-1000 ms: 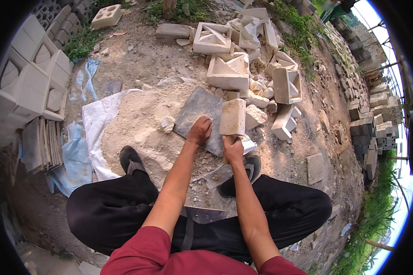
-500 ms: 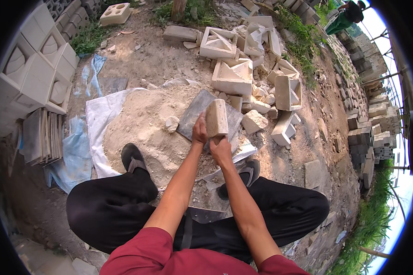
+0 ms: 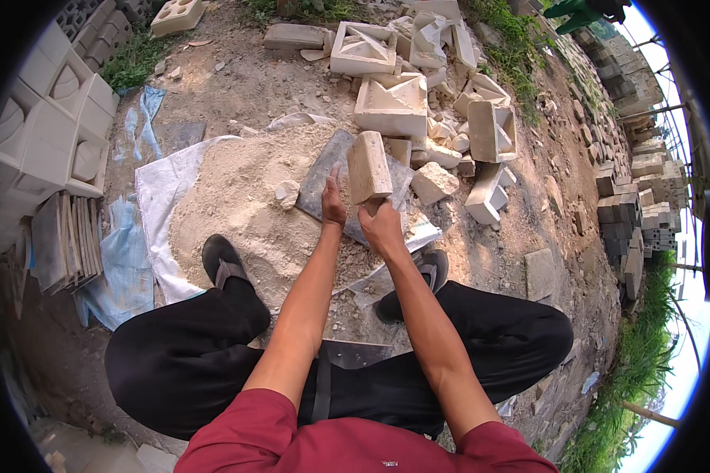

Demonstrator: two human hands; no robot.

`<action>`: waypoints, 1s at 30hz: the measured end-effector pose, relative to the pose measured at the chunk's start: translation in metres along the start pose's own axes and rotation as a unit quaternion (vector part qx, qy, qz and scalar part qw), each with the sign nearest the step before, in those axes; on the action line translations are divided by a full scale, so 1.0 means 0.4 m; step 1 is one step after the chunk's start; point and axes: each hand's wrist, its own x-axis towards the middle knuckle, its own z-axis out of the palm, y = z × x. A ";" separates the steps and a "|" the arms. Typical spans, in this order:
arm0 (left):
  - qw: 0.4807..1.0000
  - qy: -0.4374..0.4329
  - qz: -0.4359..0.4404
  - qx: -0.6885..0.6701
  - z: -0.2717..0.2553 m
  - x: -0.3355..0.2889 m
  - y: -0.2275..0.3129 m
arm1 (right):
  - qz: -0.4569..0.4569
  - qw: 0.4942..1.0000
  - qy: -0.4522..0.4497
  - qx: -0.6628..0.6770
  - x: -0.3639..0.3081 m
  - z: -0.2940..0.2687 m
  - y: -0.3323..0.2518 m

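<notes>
My right hand is closed at the near end of a beige rectangular block, with scuffed, pitted faces. Whether a handle sits inside that fist cannot be seen. Just left of the block is my left hand, fingers stretched out, with a small gap between it and the block. Below both lies a dark grey flat board, partly covered by the block and my hands. A heap of pale crumbly powder spreads left of the board, with a whitish lump on it.
Hollow moulded blocks, some broken, pile up beyond the board among rubble. A white sheet lies under the powder. Stacked pale blocks and thin boards stand at left. A person in green is far right.
My left hand has come away from the block's side and opened. My right hand keeps its hold. The whole view has shifted slightly, with the ground things appearing higher and further left.
</notes>
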 end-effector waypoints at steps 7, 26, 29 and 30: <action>0.997 -0.039 0.000 -0.071 0.007 0.017 -0.016 | 0.012 1.000 0.013 -0.003 -0.014 0.038 0.023; 0.843 -0.068 0.158 0.509 0.017 -0.086 0.006 | 0.065 0.996 0.044 0.044 0.020 -0.021 0.079; 0.752 -0.035 0.171 0.636 0.036 -0.078 0.000 | 0.083 0.993 0.068 0.058 0.003 -0.016 0.108; 0.746 -0.041 0.165 0.644 0.035 -0.076 -0.006 | 0.077 0.993 0.076 0.054 -0.007 -0.015 0.110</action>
